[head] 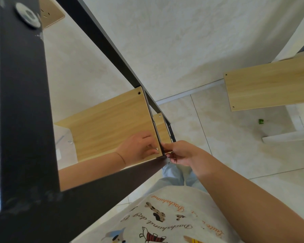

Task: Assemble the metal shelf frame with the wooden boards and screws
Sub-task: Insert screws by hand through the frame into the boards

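Note:
I look steeply down through the black metal shelf frame (25, 102). A wooden board (112, 123) sits inside it against the frame's side bar (156, 127). My left hand (139, 146) reaches under the top rail and pinches a small silver screw (156, 149) at the board's near corner. My right hand (179, 152) grips the frame's black post just outside that same corner. A lower board (162, 130) with a screw in it shows beneath. An empty hole (139, 93) marks the board's far corner.
Another wooden board (270, 85) with corner holes leans at the right, over a white object (288, 135). A small green thing (261, 121) lies on the tiled floor. A round foot (27, 15) caps the frame at top left. White walls stand behind.

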